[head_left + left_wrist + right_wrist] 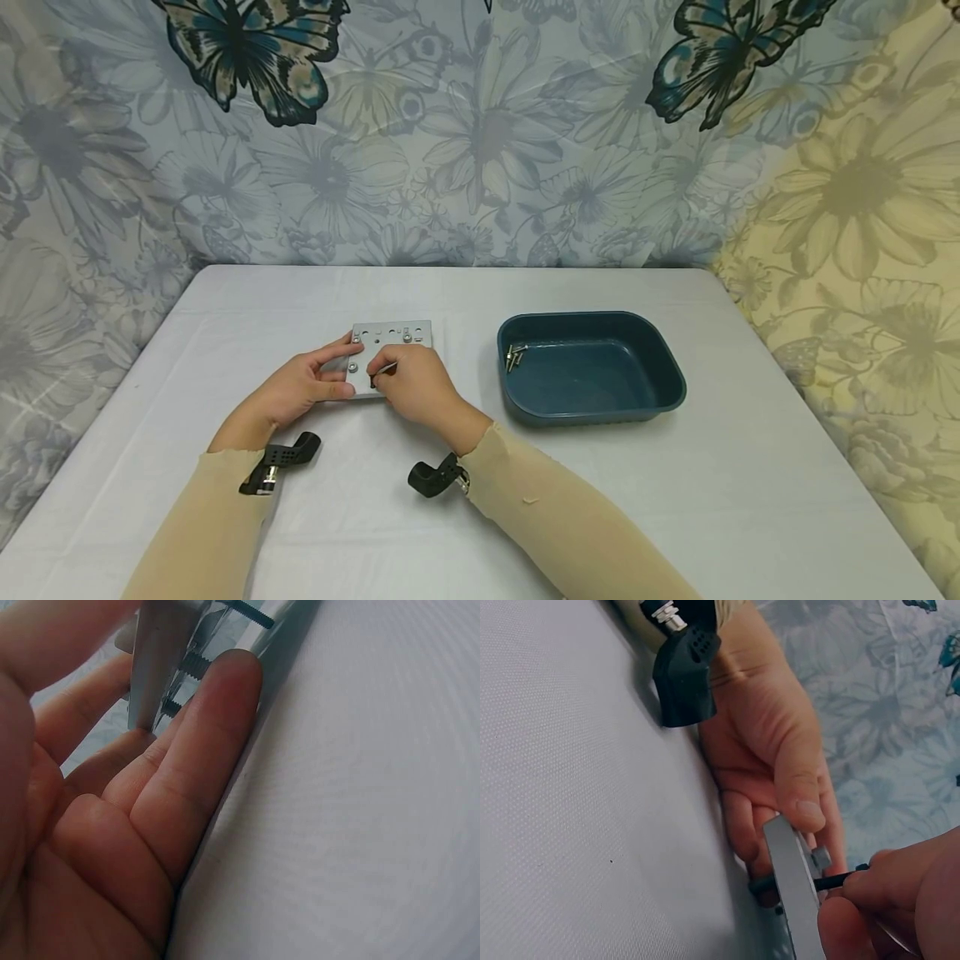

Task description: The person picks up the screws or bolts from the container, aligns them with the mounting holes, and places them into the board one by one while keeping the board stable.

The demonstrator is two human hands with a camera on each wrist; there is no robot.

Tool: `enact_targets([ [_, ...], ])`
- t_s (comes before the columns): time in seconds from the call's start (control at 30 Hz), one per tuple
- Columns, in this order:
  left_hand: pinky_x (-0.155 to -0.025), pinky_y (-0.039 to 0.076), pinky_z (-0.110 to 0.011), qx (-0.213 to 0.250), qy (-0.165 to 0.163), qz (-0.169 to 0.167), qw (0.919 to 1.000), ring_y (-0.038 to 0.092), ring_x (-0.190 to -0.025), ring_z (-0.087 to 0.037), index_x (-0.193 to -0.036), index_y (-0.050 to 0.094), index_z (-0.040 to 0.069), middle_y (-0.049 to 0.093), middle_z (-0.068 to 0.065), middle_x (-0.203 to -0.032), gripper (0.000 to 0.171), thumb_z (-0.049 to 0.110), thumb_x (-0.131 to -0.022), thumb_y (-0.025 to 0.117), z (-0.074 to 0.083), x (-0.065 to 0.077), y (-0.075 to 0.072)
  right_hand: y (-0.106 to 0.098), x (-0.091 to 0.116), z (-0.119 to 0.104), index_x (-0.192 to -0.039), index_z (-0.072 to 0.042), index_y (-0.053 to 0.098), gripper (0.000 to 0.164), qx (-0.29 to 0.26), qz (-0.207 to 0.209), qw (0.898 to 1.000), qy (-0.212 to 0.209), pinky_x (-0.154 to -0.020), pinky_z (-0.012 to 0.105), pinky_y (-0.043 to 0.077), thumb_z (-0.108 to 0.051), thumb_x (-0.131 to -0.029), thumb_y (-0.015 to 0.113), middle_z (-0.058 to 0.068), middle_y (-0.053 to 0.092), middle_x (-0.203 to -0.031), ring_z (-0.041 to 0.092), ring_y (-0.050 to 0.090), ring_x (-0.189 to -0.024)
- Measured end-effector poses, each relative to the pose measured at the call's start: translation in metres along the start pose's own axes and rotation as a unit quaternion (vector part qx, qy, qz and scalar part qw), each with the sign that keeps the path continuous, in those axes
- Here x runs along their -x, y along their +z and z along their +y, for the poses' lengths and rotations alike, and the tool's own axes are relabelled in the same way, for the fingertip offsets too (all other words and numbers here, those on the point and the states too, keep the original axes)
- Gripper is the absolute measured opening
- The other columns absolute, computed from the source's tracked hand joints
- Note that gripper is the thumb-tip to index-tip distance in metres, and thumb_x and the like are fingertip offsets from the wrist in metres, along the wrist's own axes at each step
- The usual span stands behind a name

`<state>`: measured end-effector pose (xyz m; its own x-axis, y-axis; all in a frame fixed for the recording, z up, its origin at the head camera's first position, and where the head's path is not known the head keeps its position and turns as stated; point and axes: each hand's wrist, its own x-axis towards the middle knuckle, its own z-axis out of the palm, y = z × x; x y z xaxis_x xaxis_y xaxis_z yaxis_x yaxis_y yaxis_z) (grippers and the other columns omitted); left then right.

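A grey metal plate (390,330) with holes and several bolts lies tilted above the table, left of centre. My left hand (303,385) grips its left edge, fingers and thumb on either side. Threaded bolt ends (196,665) stick out from the plate's underside near a fingertip in the left wrist view. My right hand (417,385) pinches a thin, bent, dark rod that looks like a hex key (832,882), its short end against the plate's top face. The fingers cover much of the key. Beneath the plate, a dark bolt shank (763,885) reaches toward the left hand's fingers.
A dark blue-green plastic tub (592,414) stands to the right of the plate. Several loose bolts (515,357) lie at its left end. A white cloth (360,517) covers the table. Behind hangs a curtain (487,167) printed with flowers and butterflies.
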<state>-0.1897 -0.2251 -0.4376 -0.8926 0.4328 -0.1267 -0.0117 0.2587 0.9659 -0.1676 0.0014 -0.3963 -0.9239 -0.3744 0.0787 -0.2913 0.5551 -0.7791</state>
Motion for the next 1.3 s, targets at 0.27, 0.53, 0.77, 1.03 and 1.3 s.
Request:
enact_targets([
  [0.27, -0.088, 0.047, -0.019, -0.005, 0.001, 0.005, 1.0000, 0.049, -0.127, -0.034, -0.150, 0.044, 0.003, 0.009, -0.006, -0.165, 0.074, 0.008, -0.086, 0.079, 0.000, 0.000, 0.000, 0.000, -0.001, 0.002, -0.091, -0.013, 0.077, 0.016, 0.034, 0.009, 0.999, -0.028, -0.065, 0.018, 0.045, -0.001, -0.088, 0.067, -0.012, 0.066, -0.078, 0.003, 0.057, -0.070],
  [0.53, -0.089, 0.045, -0.016, -0.016, 0.003, 0.009, 0.9998, 0.050, -0.127, -0.032, -0.149, 0.046, 0.004, 0.011, -0.006, -0.165, 0.074, 0.011, -0.085, 0.081, 0.000, 0.000, 0.000, -0.004, 0.002, 0.000, -0.097, -0.011, 0.077, 0.015, -0.023, 0.001, 1.000, 0.007, -0.062, 0.021, 0.049, -0.003, -0.089, 0.067, -0.007, 0.069, -0.082, 0.008, 0.063, -0.068],
  [0.77, -0.088, 0.047, -0.019, 0.004, -0.007, 0.006, 0.9999, 0.058, -0.119, -0.019, -0.150, 0.044, 0.004, 0.009, -0.002, -0.165, 0.078, 0.012, -0.082, 0.083, 0.001, 0.000, 0.001, -0.041, 0.017, 0.006, -0.111, -0.001, 0.073, 0.022, -0.361, 0.011, 0.927, 0.101, -0.066, 0.035, 0.058, -0.002, -0.089, 0.069, 0.006, 0.067, -0.113, 0.029, 0.069, -0.089],
  [1.03, -0.090, 0.047, -0.019, 0.016, -0.001, -0.007, 0.9998, 0.057, -0.121, -0.019, -0.152, 0.042, 0.003, 0.007, -0.003, -0.166, 0.081, 0.010, -0.082, 0.082, 0.002, 0.001, 0.002, -0.124, 0.047, 0.038, -0.118, -0.001, 0.067, 0.024, -0.517, 0.097, 0.848, 0.067, -0.072, 0.035, 0.058, -0.013, -0.097, 0.061, 0.015, 0.061, -0.129, 0.030, 0.064, -0.111],
  [1.3, -0.090, 0.046, -0.018, 0.017, 0.008, -0.007, 0.9998, 0.059, -0.117, -0.012, -0.151, 0.041, 0.001, 0.005, -0.005, -0.166, 0.080, 0.007, -0.083, 0.081, 0.000, 0.001, 0.003, -0.166, 0.064, 0.084, -0.138, 0.001, 0.052, 0.043, -0.465, 0.112, 0.875, 0.076, -0.085, 0.043, 0.055, -0.022, -0.102, 0.058, 0.018, 0.049, -0.142, 0.038, 0.054, -0.123],
])
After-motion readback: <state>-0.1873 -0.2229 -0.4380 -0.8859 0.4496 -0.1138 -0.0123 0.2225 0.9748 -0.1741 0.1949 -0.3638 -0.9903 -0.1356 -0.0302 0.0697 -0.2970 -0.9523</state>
